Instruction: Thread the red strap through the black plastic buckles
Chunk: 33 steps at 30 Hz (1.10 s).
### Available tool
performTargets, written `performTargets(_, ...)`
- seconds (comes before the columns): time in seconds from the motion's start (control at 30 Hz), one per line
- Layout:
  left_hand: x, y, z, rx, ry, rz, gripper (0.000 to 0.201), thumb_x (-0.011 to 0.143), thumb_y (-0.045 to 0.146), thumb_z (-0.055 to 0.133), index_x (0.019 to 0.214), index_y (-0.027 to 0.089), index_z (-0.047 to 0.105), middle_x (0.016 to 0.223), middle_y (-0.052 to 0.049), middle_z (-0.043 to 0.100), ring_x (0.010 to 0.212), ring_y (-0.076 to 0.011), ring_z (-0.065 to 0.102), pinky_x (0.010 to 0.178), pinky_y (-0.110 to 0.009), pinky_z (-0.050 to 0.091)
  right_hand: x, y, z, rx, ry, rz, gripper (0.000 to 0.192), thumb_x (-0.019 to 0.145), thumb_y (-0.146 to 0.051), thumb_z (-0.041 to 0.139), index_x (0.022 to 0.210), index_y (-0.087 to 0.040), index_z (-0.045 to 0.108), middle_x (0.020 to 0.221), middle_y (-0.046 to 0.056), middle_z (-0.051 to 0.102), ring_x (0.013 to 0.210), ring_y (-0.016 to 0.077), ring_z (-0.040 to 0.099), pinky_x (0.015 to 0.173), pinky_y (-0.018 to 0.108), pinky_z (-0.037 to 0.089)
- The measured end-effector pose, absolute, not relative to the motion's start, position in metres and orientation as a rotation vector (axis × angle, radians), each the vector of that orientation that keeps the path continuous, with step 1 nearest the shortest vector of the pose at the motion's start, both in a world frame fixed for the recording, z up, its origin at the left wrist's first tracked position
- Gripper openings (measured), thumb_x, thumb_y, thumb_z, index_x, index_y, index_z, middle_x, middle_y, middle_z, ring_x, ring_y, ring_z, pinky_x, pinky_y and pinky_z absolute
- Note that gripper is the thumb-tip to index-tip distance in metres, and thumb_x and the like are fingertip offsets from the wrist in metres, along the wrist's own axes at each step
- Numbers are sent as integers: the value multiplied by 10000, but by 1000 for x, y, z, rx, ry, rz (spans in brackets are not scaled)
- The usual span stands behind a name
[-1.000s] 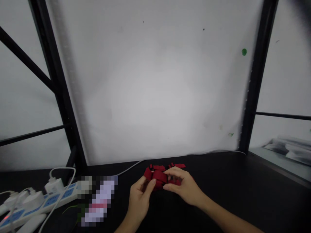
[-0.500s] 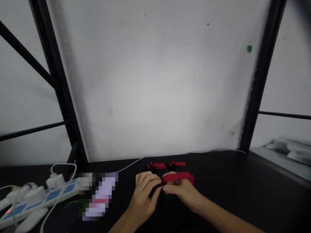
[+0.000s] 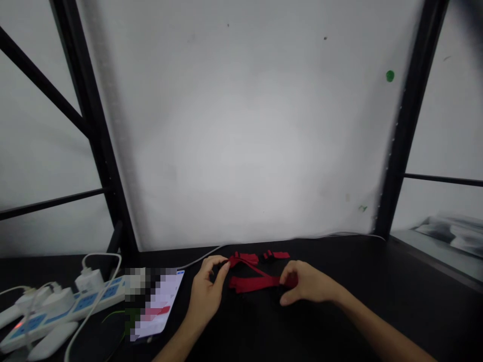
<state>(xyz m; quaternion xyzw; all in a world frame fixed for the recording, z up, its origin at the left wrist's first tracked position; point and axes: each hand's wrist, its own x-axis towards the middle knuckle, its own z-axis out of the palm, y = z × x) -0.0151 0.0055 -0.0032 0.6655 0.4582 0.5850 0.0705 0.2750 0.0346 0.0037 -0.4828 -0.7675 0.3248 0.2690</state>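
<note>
A single head-worn camera looks forward and slightly down. It sits close over the black tabletop (image 3: 377,301), facing a white backdrop (image 3: 241,141).

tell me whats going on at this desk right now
A person is handling a red strap on a dark tabletop. The left hand pinches one end near a black buckle, and the right hand grips the other end, the strap lying between them. More red strap pieces lie just behind. A power strip and a phone sit to the left.
</note>
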Motion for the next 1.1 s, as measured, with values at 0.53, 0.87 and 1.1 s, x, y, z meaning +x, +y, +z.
performTargets(0.53, 14, -20, -5, 2272, 928, 1461, 145, 893, 214, 632, 969, 227, 755, 850, -48, 743, 823, -202, 661, 766, -335, 540, 199, 17, -6, -629, -1484, 1422, 330, 767, -488, 737, 835, -173, 667, 747, 8, 629, 688, 147, 557, 692, 290, 440)
performTargets(0.87, -36, -2, 8, 2759, 1056, 872, 215, 840, 91, 579, 913, 219, 735, 822, -37, 732, 824, -201, 615, 766, -337, 471, 212, 78, 40, -1015, -1919, 883, 249, 855, -376, 550, 794, -175, 683, 673, 8, 636, 580, 136, 524, 576, 262, 400)
performTargets(1.1, -28, -14, 9, 2801, 1084, 550, 175, 754, 95, 653, 793, 241, 740, 887, -2, 727, 900, -199, 620, 825, -342, 436, 197, 79, -12, -1171, -2238, 698, 123, 663, -214, 720, 773, -185, 767, 780, 50, 723, 705, 208, 631, 653, 290, 466)
